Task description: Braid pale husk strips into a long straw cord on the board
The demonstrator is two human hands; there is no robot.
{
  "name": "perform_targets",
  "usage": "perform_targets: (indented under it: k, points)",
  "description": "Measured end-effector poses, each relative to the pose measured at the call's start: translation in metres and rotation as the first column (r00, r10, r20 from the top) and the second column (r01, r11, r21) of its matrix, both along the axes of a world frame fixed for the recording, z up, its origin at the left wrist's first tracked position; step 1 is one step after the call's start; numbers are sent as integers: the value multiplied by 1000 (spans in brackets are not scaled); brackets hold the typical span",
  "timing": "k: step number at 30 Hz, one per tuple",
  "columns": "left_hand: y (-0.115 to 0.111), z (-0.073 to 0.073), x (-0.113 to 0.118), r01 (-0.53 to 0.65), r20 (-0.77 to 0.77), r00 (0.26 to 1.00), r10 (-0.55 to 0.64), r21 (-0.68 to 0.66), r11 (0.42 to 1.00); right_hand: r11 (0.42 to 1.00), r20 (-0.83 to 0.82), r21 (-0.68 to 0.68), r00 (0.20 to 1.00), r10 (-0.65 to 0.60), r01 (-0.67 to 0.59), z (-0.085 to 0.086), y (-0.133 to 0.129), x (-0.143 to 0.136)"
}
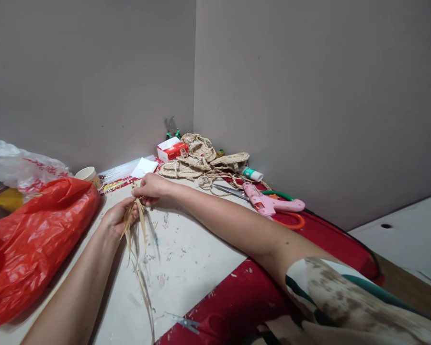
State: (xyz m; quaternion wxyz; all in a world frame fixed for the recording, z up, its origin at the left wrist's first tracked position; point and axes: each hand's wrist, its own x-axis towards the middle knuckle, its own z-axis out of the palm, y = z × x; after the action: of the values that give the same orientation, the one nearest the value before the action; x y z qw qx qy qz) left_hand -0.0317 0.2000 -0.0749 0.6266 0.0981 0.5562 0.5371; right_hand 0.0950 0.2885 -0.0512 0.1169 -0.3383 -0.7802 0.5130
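Strips of dry straw (141,215) hang from between my two hands, with one long strand trailing down toward the table's front. My left hand (119,218) is closed around the straw from below. Just above it, my right hand (151,187) pinches the upper end of the same strips; its fingertips are partly hidden. Both hands are close together over the white board (179,239), on which small bits are scattered. Behind the right hand lies a folded white paper (144,167).
Woven straw sandals (185,167) and a red box (172,151) stand in the corner. A pink glue gun (273,203) and large scissors (233,191) lie right. Small red-handled scissors (187,322) lie in front. A red plastic bag (43,239) and paper cup (86,175) are left.
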Motion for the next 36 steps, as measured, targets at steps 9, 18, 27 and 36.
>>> perform_targets:
  k: [9,18,27,36]
  points:
    - [1,5,6,17,-26,1000,-15,66,998,919,-104,-391,994,12,-53,-13,0,12]
    - [3,7,5,12,-179,984,9,116,993,960,-94,-279,995,-31,3,-8,5,20]
    - [4,6,0,121,-261,962,-76,160,980,972,-161,-233,984,-79,40,-16,3,13]
    - [3,8,-4,177,-307,943,-126,143,974,942,-181,-335,982,-46,-17,-16,1,13]
